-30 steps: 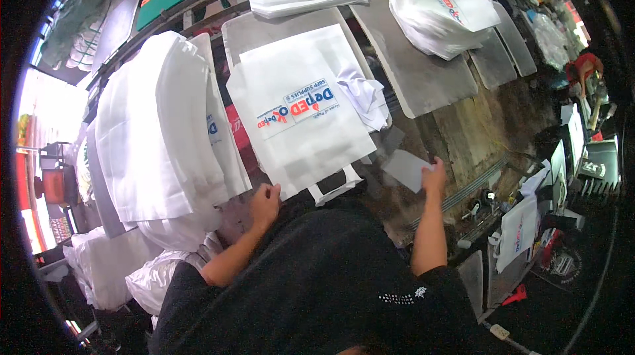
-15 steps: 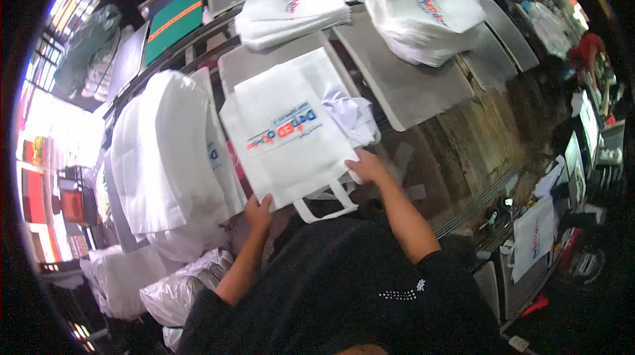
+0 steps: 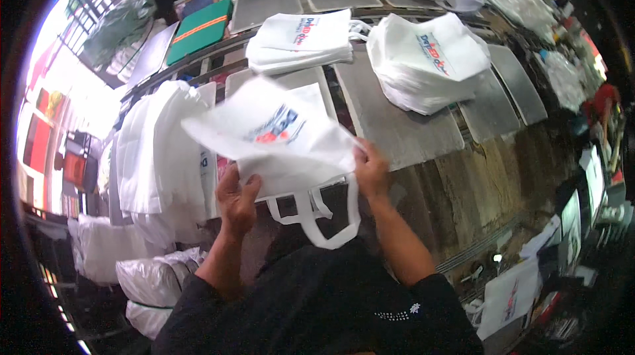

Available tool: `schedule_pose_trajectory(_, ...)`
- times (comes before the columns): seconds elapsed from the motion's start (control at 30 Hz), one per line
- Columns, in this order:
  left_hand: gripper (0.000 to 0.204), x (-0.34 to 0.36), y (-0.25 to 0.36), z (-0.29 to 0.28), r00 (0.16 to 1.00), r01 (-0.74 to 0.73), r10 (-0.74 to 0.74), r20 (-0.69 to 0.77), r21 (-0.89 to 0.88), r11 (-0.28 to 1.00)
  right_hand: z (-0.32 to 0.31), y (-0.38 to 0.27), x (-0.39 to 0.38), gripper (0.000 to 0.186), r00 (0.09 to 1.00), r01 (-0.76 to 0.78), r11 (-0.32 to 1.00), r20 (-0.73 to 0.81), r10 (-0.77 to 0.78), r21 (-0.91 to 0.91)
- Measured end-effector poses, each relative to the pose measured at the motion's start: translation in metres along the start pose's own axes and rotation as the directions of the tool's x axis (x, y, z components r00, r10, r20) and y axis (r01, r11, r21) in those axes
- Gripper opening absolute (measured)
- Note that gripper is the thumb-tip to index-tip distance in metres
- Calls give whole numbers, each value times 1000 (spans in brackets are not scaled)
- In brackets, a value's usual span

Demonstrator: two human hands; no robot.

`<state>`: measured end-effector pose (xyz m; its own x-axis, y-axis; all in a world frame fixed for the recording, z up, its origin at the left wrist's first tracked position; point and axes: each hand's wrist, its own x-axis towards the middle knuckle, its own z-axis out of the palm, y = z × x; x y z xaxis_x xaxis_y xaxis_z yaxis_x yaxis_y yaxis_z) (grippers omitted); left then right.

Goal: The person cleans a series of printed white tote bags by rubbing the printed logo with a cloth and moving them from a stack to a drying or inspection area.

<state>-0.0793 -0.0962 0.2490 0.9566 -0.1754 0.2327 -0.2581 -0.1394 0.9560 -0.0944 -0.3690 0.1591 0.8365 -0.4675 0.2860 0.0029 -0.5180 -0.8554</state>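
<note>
A white cloth tote bag (image 3: 311, 146) with blue and red print is lifted and bent in front of me, slightly blurred. My right hand (image 3: 372, 171) is closed on its right edge near the handles. My left hand (image 3: 237, 204) grips the near left edge, thumb in front and fingers partly hidden. One handle loop (image 3: 334, 239) hangs toward my body. Beneath, another white bag (image 3: 309, 95) shows at its far corner, lying on a grey board; a second handle (image 3: 284, 218) shows below the held bag.
Two stacks of printed bags, a left stack (image 3: 301, 41) and a right stack (image 3: 426, 64), lie on grey boards (image 3: 400, 120) across the table. White bags (image 3: 155, 150) are piled at left, near plastic-wrapped bundles (image 3: 152, 279). A green board (image 3: 202, 31) lies far left. Wooden surface (image 3: 489, 176) shows at right.
The printed bag has risen off the board and folded upward between my hands; its handle now hangs down. The white crumpled piece beside it is no longer visible. The view has shifted.
</note>
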Motion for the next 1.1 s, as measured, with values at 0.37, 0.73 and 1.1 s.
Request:
schedule_pose_trajectory(0.37, 27, 189, -23, 86, 984, 20, -72, -164, -300, 954, -43, -51, 210, 55, 996, -80, 864, 4, 90, 498)
schedule_pose_trajectory(0.73, 26, 453, -221, 262, 794, 518, -607, 27, -554, 652, 2, 89, 164, 26, 841, -540, 824, 143, 521, 175)
schedule_pose_trajectory(1.1, 58, 514, -291, 125, 835, 349, -32, -549, 485, 801, -30, 127, 123, 25, 751, -600, 745, -118, 650, 292)
